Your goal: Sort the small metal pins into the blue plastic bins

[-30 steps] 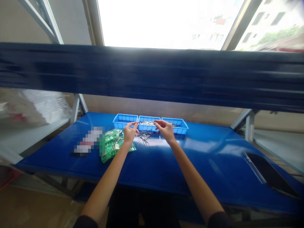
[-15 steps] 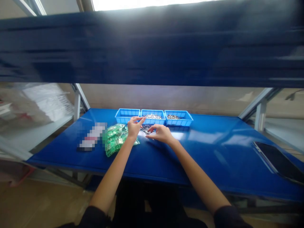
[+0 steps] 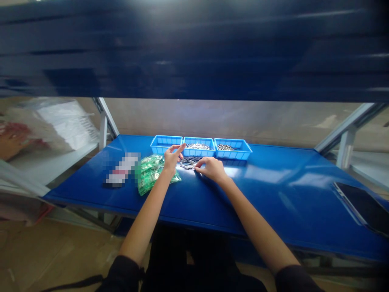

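A loose pile of dark and silvery thin metal pieces point(image 3: 189, 162) lies on the blue table between my hands. My left hand point(image 3: 172, 159) is at the pile's left side, beside the green packets, its fingers apart and nothing visible in them. At the pile's right edge, my right hand point(image 3: 212, 168) has thumb and fingertips pinched together at the pieces; whatever is between them is too small to make out. Green plastic packets point(image 3: 148, 173) lie heaped left of my left hand. Behind the pile stand a middle blue bin point(image 3: 199, 153) and a right blue bin point(image 3: 233, 154), both with small metal pieces.
A left blue bin point(image 3: 166, 140) shows a bare bottom. A pixelated flat item point(image 3: 121, 170) lies at the table's left. A phone-like device point(image 3: 363, 207) rests at the right edge. A wide blue panel point(image 3: 194, 52) spans above. White wrapped goods point(image 3: 65, 123) and a blurred hand are at far left.
My right hand has closed its thumb and fingers at the pile's right edge. The left hand stays near the pile, fingers still apart. The view has shifted slightly. A hand has appeared at far left.
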